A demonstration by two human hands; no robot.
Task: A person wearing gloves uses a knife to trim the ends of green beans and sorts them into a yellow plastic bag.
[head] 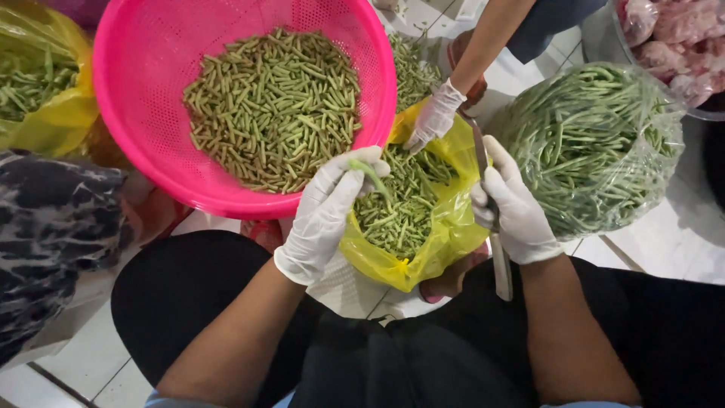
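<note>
Both my hands wear white gloves. My left hand (326, 211) pinches a single green bean (371, 175) over an open yellow plastic bag (445, 234) that holds cut bean pieces. My right hand (516, 205) grips a knife (491, 219), blade pointing up and away, handle sticking down past my wrist. A pink perforated basket (143, 91) full of short cut bean pieces sits just left of and beyond my left hand. Another person's gloved hand (435, 117) reaches into the far side of the yellow bag.
A clear plastic bag (596, 143) of long whole green beans lies to the right. Another yellow bag (53, 98) with beans sits at the far left. A container of bagged raw meat (672, 38) is at the top right. White floor tiles (680, 242) lie underneath.
</note>
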